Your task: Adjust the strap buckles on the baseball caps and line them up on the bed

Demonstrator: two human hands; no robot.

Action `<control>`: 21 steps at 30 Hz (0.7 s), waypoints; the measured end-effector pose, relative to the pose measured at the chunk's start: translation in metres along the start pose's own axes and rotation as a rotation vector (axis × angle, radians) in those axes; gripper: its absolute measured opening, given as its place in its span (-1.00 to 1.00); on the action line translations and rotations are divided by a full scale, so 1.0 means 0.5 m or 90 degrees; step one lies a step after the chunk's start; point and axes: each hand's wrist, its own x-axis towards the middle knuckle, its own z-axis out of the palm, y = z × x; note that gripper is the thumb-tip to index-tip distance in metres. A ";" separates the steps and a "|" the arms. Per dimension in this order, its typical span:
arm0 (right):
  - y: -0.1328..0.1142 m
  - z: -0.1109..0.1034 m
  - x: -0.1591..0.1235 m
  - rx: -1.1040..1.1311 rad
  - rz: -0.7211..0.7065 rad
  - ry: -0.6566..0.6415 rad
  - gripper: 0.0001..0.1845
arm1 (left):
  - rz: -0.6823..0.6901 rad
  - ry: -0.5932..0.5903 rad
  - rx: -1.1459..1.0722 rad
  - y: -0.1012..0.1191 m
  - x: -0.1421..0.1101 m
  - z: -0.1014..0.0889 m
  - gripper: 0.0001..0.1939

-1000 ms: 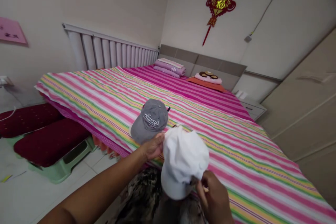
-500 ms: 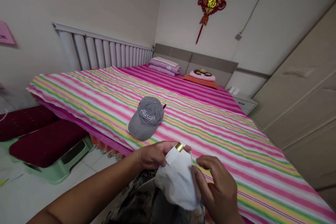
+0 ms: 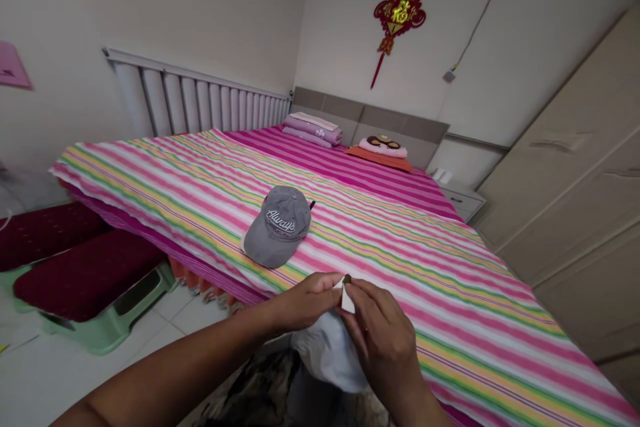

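Just in front of my body, over the bed's near edge, I hold a soft white cap [image 3: 330, 355], its crown hanging below my hands. My left hand [image 3: 309, 301] is closed, pinching the top edge of the cap beside its white strap [image 3: 347, 303]. My right hand [image 3: 387, 327] is closed too, its thumb and fingers on that strap by a small dark-looking metal buckle [image 3: 347, 278]. The fingers hide much of the strap. A grey baseball cap [image 3: 281, 223] with white lettering lies on the bed beyond my hands.
The bed wears a striped sheet [image 3: 200, 180]. Folded purple bedding [image 3: 313, 128] and a pink pillow [image 3: 383, 145] lie by the headboard [image 3: 367, 117]. Red-topped green stools [image 3: 95, 273] stand at left, a wardrobe [image 3: 575, 213] at right.
My right hand has moved left from beside the white cap and closed on its strap. The buckle, gold and face-up before, is now tilted and partly covered by my fingers.
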 end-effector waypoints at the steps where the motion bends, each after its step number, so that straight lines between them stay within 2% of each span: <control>1: 0.002 -0.002 0.000 0.018 0.003 0.001 -0.74 | -0.006 -0.006 0.020 0.000 -0.001 0.000 -0.68; 4: 0.004 -0.008 0.003 0.064 0.031 0.002 -0.75 | 0.005 -0.004 0.104 -0.001 -0.001 -0.001 -0.72; 6: 0.001 -0.009 0.006 0.078 0.100 0.023 -0.81 | 0.023 0.013 0.145 -0.004 -0.001 0.002 -0.75; 8: -0.002 -0.010 0.011 0.120 0.239 0.055 -0.82 | 0.022 0.023 0.147 -0.010 -0.001 0.006 -0.77; 11: 0.003 -0.012 0.016 0.246 0.443 0.068 -0.68 | 0.002 0.014 0.101 -0.018 0.001 0.009 -0.76; 14: 0.020 -0.014 0.013 0.388 0.481 -0.008 -0.71 | -0.023 0.007 0.004 -0.024 0.002 0.008 -0.69; 17: 0.040 -0.006 0.000 0.536 0.476 -0.119 -0.55 | -0.062 0.009 -0.067 -0.025 0.003 0.003 -0.63; 19: 0.049 0.004 -0.008 0.605 0.511 -0.187 -0.58 | -0.081 0.014 -0.071 -0.024 0.003 -0.001 -0.63; 21: 0.055 0.013 -0.013 0.634 0.581 -0.202 -0.66 | -0.081 0.020 -0.074 -0.022 0.002 -0.009 -0.64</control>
